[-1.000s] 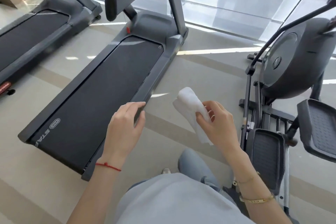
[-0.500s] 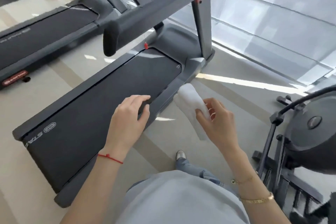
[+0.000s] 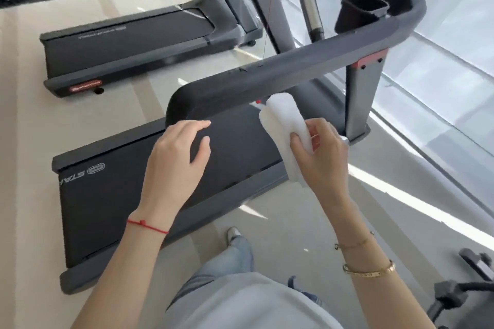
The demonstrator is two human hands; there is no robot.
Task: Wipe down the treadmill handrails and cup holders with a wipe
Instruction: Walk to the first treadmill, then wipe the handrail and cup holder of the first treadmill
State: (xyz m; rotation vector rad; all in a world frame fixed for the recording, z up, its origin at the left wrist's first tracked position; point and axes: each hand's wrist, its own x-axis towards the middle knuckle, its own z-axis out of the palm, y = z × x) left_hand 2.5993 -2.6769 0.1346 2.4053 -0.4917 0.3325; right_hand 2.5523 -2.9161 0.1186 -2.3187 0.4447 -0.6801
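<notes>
The right hand (image 3: 320,157) holds a folded white wipe (image 3: 284,125), fingers curled around it, just below the gray handrail (image 3: 294,67). The left hand (image 3: 173,163) is loose and holds nothing, over the treadmill belt (image 3: 112,195). A black cup holder (image 3: 363,6) sits higher up.

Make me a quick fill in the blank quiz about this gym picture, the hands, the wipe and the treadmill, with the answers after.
1. The white wipe is held by the ____ hand.
2. The left hand holds ____.
3. The cord on the left wrist is coloured ____.
4. The cup holder sits at the far end of the near handrail, and holds ____.

Answers: right; nothing; red; nothing
</notes>
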